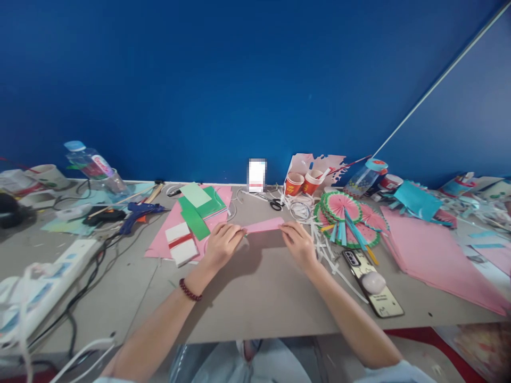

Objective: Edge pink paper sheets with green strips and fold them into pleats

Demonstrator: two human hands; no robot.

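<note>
A narrow folded strip of pink paper (264, 225) is held just above the grey table (255, 287) in front of me. My left hand (221, 243) pinches its left end with fingers curled. My right hand (297, 242) grips the right end the same way. A red bead bracelet (190, 291) sits on my left wrist. Both forearms reach in from the bottom edge.
Green and pink sheets (199, 210) and a white block with a red band (181, 242) lie to the left. Watermelon paper fans (345, 218), white paper strips, a phone (373, 282) and large pink sheets (431, 255) lie right. Red cups (303, 183), scissors (275, 204), a glue gun (138, 213), bottles and cables lie behind.
</note>
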